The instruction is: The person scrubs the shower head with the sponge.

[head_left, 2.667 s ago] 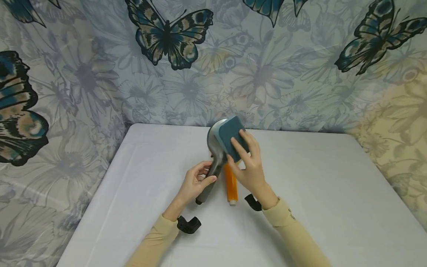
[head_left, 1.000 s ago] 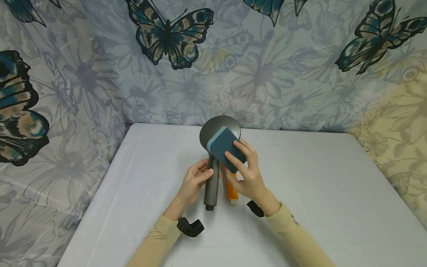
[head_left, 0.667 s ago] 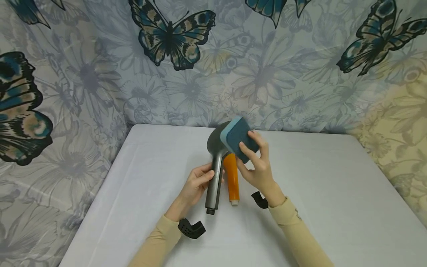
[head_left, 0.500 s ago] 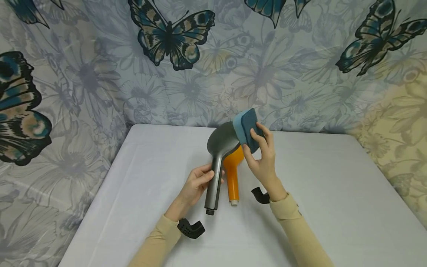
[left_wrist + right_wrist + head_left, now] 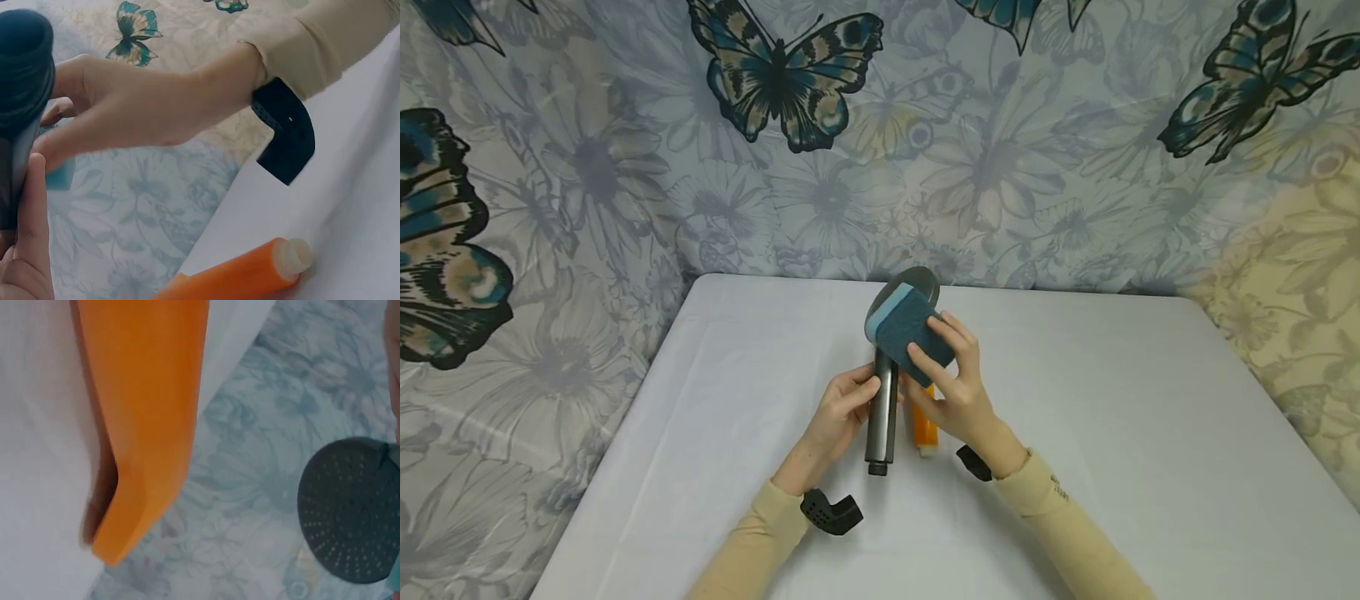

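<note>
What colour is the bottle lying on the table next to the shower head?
Orange plastic bottle with a pale cream cap; the left wrist view shows it best.

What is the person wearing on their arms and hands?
Both hands are bare. Each arm has a snug cream-yellow long sleeve, left and right; the right cuff carries small dark lettering. A black hooked plastic mount sits at each wrist, left and right.

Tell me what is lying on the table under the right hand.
Under the right hand an orange bottle lies on the white table, its pale cap end toward the person. The hand and the blue sponge it holds cover the bottle's far end.
</note>
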